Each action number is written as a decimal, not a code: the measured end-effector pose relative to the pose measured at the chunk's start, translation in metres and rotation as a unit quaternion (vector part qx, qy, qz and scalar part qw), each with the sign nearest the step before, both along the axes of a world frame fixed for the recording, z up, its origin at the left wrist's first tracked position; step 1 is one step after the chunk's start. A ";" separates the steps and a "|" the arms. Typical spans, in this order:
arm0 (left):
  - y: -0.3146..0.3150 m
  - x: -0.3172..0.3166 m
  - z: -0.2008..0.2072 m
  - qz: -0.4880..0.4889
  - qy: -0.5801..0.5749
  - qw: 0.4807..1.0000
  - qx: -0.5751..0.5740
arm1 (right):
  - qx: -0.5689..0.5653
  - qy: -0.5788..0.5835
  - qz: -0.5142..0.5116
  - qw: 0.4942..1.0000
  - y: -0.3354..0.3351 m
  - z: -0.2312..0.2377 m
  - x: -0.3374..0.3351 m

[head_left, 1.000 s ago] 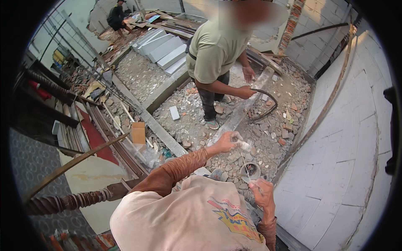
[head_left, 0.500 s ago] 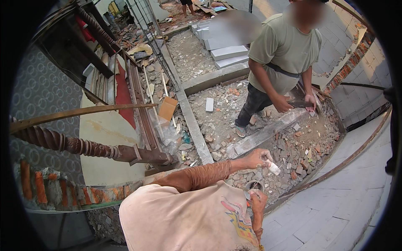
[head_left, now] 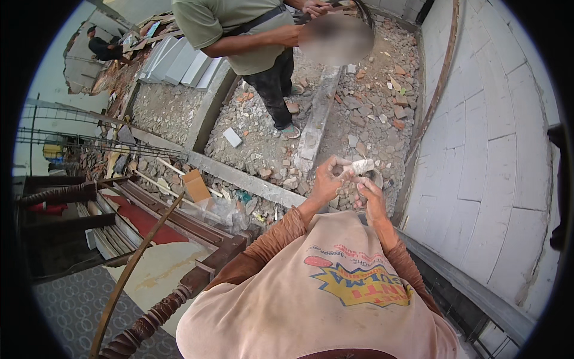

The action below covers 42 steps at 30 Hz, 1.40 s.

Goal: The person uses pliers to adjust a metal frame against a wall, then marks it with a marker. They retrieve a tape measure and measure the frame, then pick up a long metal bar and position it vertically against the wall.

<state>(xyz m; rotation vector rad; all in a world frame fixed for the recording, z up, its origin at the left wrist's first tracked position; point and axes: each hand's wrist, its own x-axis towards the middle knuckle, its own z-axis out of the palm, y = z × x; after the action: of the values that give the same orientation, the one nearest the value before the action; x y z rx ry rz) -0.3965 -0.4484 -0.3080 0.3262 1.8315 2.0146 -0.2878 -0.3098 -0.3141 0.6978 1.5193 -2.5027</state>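
In front of my chest my two hands come close together. My left hand [head_left: 327, 179] is closed, its fingertips on a small white roll [head_left: 362, 166] that looks like a spool of string. Just below the roll, my right hand [head_left: 375, 202] has its fingers curled in toward the left fingertips. Whatever it pinches is too small to make out. Behind the hands shows part of a round, grey-rimmed container [head_left: 378, 178], mostly hidden.
Beyond my hands a co-worker in an olive shirt [head_left: 251, 36] stands on rubble [head_left: 263, 155]. Low concrete beams [head_left: 320, 119] cross the ground. A light block wall [head_left: 478, 179] rises at right. At left lie a carved wooden post [head_left: 155, 314] and a curved wooden strip [head_left: 134, 269].
The view has swung to the right. My right hand has come up from the container to the left hand. The white roll stays in my left hand.
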 end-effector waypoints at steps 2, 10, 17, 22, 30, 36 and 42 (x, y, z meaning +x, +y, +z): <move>-0.003 0.022 -0.007 -0.039 0.158 0.979 -0.124 | -0.015 -0.015 -0.048 0.999 0.002 0.001 0.005; 0.017 0.044 -0.035 -0.258 0.423 0.846 -0.197 | -0.112 -0.075 -0.179 0.975 0.001 -0.039 0.041; 0.005 0.089 -0.086 -0.338 0.272 0.850 -0.298 | -0.084 -0.262 -0.216 0.937 0.035 -0.134 0.076; -0.046 0.119 -0.168 -0.394 0.127 0.769 -0.488 | -0.060 -0.362 -0.245 0.897 0.067 -0.295 0.085; -0.064 0.172 -0.242 -0.327 0.023 0.743 -0.583 | -0.015 -0.407 -0.214 0.888 0.106 -0.607 0.095; -0.052 0.184 -0.237 -0.290 0.014 0.727 -0.623 | -0.072 -0.432 -0.169 0.883 0.157 -0.701 0.073; -0.039 0.192 -0.245 -0.275 0.052 0.727 -0.627 | 0.001 -0.308 -0.198 0.930 0.130 -0.715 0.098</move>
<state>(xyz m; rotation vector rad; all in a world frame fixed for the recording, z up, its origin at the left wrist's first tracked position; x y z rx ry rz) -0.2046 -0.4873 -0.5526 0.4534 2.3102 0.1348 -0.1896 -0.1799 -1.0296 1.7356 1.2270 -2.1686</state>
